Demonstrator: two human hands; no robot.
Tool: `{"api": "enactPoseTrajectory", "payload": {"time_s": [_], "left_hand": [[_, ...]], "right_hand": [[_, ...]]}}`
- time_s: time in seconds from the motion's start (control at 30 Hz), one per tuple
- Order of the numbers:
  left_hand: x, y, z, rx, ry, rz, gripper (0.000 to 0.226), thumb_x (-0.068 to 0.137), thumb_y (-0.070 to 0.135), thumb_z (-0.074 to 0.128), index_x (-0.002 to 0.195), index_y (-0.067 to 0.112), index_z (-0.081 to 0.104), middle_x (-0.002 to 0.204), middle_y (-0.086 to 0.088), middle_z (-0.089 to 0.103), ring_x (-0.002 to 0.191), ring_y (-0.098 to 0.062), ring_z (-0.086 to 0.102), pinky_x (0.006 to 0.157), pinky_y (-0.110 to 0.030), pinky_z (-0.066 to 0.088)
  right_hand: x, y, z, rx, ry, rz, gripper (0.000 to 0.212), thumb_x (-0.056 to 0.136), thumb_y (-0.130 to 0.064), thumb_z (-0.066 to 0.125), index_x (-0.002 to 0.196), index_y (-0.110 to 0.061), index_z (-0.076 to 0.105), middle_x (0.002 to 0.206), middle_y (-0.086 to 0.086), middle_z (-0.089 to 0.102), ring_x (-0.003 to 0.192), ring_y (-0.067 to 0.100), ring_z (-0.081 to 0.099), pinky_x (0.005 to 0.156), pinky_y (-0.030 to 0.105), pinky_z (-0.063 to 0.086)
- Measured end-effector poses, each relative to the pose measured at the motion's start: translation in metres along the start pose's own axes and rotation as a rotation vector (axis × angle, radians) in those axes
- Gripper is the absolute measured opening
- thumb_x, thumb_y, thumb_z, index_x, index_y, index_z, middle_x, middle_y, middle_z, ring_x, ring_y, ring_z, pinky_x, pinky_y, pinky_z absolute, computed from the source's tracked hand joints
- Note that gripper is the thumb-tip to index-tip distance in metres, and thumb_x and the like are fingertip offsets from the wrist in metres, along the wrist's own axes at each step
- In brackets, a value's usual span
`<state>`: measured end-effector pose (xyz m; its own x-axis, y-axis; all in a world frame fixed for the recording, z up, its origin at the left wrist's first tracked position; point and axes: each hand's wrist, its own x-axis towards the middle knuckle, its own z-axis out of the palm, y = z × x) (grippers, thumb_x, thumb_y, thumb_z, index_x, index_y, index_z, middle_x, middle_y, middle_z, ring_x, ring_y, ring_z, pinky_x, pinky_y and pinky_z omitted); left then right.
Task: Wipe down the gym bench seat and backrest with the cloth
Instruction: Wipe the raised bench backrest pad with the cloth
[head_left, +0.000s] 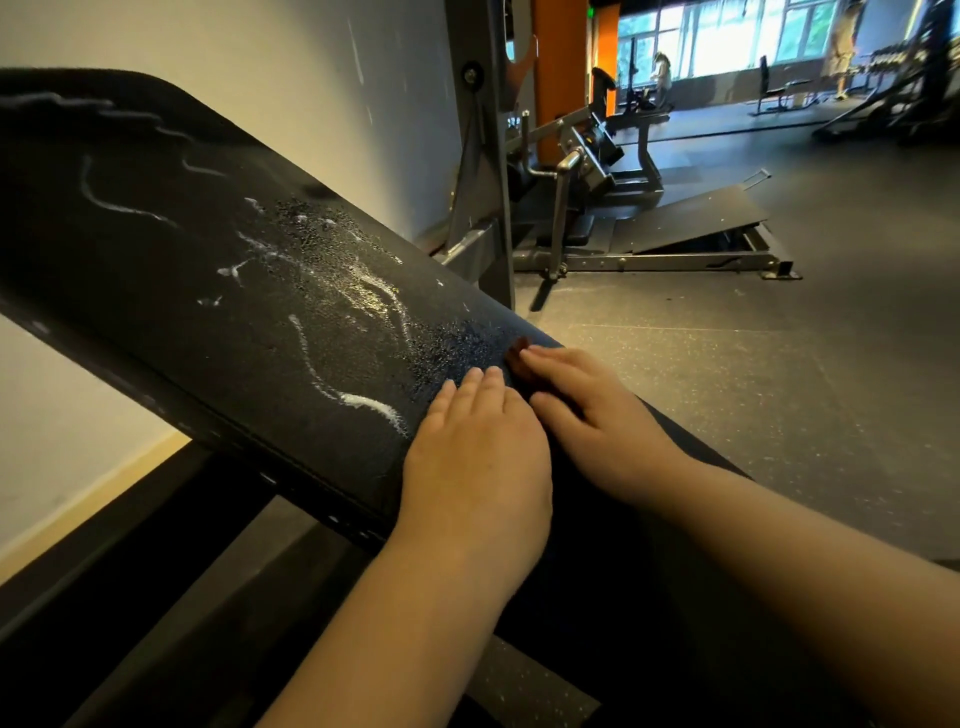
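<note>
While foam (363, 402) squiggles and beads of spray (363, 280) lie unwiped across the tilted pad (208, 312), I judge the wipe is only at its start, down at the pad's low end. My left hand (472, 457) lies flat on the pad, its grip apart, fingers straight and holding nothing, tips just short of the wet patch. My right hand (592, 415) lies just beside it on the pad's far edge, grip also apart, fingers stretched out and pressing down. What I take for the cloth (519, 347) is a brown scrap peeking out at those fingertips; most of it is hidden, so I can't be sure. Next calls for firm, flat pressure and a push up the slope through the spray toward the foam lines.
</note>
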<state>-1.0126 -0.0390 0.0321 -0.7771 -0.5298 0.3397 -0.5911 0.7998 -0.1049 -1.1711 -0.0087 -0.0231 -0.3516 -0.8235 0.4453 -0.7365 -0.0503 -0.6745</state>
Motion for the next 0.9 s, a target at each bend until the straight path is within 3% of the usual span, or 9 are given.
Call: {"api": "enactPoseTrajectory", "payload": {"time_s": [0.1, 0.2, 0.27, 0.33, 0.4, 0.53, 0.63, 0.77, 0.9], "left_hand": [[0.008, 0.002, 0.005, -0.023, 0.000, -0.013, 0.059, 0.104, 0.026, 0.033, 0.158, 0.009, 0.014, 0.167, -0.008, 0.009, 0.155, -0.019, 0.003, 0.126, -0.037, -0.002], [0.006, 0.007, 0.009, 0.043, -0.012, -0.007, 0.059, 0.105, 0.025, 0.030, 0.158, 0.005, 0.013, 0.167, -0.012, 0.010, 0.155, -0.023, 0.004, 0.126, -0.041, -0.001], [0.002, 0.008, 0.011, 0.019, -0.010, -0.037, 0.057, 0.100, 0.024, 0.034, 0.153, 0.002, 0.030, 0.163, -0.014, 0.025, 0.153, -0.024, 0.018, 0.126, -0.043, 0.009], [-0.003, 0.006, 0.013, -0.009, 0.031, -0.044, 0.052, 0.089, 0.022, 0.048, 0.134, -0.003, 0.058, 0.144, -0.018, 0.054, 0.139, -0.027, 0.047, 0.118, -0.047, 0.033], [-0.006, 0.003, 0.022, -0.021, 0.141, -0.018, 0.044, 0.080, 0.017, 0.062, 0.118, -0.005, 0.069, 0.127, -0.019, 0.066, 0.124, -0.030, 0.061, 0.108, -0.049, 0.045], [-0.004, 0.003, 0.027, -0.040, 0.222, -0.005, 0.046, 0.077, 0.013, 0.062, 0.118, -0.007, 0.068, 0.123, -0.021, 0.068, 0.118, -0.032, 0.065, 0.107, -0.055, 0.043], [-0.002, 0.002, 0.028, 0.003, 0.225, -0.006, 0.040, 0.079, 0.009, 0.057, 0.113, -0.007, 0.070, 0.121, -0.021, 0.068, 0.117, -0.032, 0.065, 0.106, -0.057, 0.044], [-0.005, 0.004, 0.025, 0.029, 0.168, -0.012, 0.049, 0.082, 0.025, 0.052, 0.116, -0.006, 0.069, 0.125, -0.020, 0.067, 0.121, -0.030, 0.063, 0.108, -0.056, 0.043], [-0.007, 0.006, 0.025, -0.013, 0.182, -0.045, 0.040, 0.078, 0.015, 0.073, 0.114, -0.002, 0.072, 0.121, -0.017, 0.070, 0.119, -0.028, 0.064, 0.105, -0.052, 0.048]], "right_hand": [[-0.017, 0.004, -0.004, -0.033, -0.070, -0.110, 0.046, 0.103, -0.025, 0.052, 0.149, -0.030, 0.048, 0.148, -0.018, 0.043, 0.138, -0.002, 0.034, 0.116, 0.018, 0.026], [-0.002, 0.010, -0.001, -0.079, -0.019, -0.117, 0.042, 0.105, -0.022, 0.049, 0.147, -0.025, 0.050, 0.145, -0.012, 0.045, 0.135, 0.002, 0.038, 0.114, 0.021, 0.031], [0.022, 0.010, 0.002, -0.057, 0.041, -0.041, 0.040, 0.105, -0.019, 0.048, 0.145, -0.020, 0.052, 0.146, -0.006, 0.046, 0.132, 0.008, 0.043, 0.115, 0.029, 0.036], [0.038, 0.004, 0.007, 0.002, 0.101, 0.070, 0.040, 0.104, -0.017, 0.048, 0.144, -0.016, 0.054, 0.147, -0.003, 0.047, 0.131, 0.014, 0.047, 0.115, 0.038, 0.039], [0.036, -0.007, 0.014, 0.007, 0.111, 0.094, 0.041, 0.104, -0.021, 0.050, 0.145, -0.018, 0.053, 0.149, -0.006, 0.047, 0.135, 0.010, 0.042, 0.118, 0.033, 0.034], [0.005, -0.018, 0.013, 0.017, 0.035, -0.077, 0.040, 0.103, -0.025, 0.052, 0.144, -0.028, 0.054, 0.147, -0.017, 0.048, 0.134, -0.006, 0.037, 0.106, 0.006, 0.028], [0.023, -0.002, 0.004, -0.018, 0.003, -0.113, 0.040, 0.104, -0.018, 0.051, 0.143, -0.021, 0.055, 0.145, -0.009, 0.051, 0.131, 0.000, 0.044, 0.111, 0.013, 0.033], [0.053, 0.005, 0.009, 0.039, 0.126, 0.090, 0.038, 0.103, -0.015, 0.049, 0.141, -0.014, 0.056, 0.141, -0.001, 0.052, 0.127, 0.017, 0.051, 0.113, 0.041, 0.041], [0.014, -0.007, 0.012, 0.002, 0.041, -0.049, 0.040, 0.105, -0.026, 0.048, 0.145, -0.029, 0.051, 0.145, -0.015, 0.046, 0.135, 0.003, 0.037, 0.115, 0.026, 0.032]]}}
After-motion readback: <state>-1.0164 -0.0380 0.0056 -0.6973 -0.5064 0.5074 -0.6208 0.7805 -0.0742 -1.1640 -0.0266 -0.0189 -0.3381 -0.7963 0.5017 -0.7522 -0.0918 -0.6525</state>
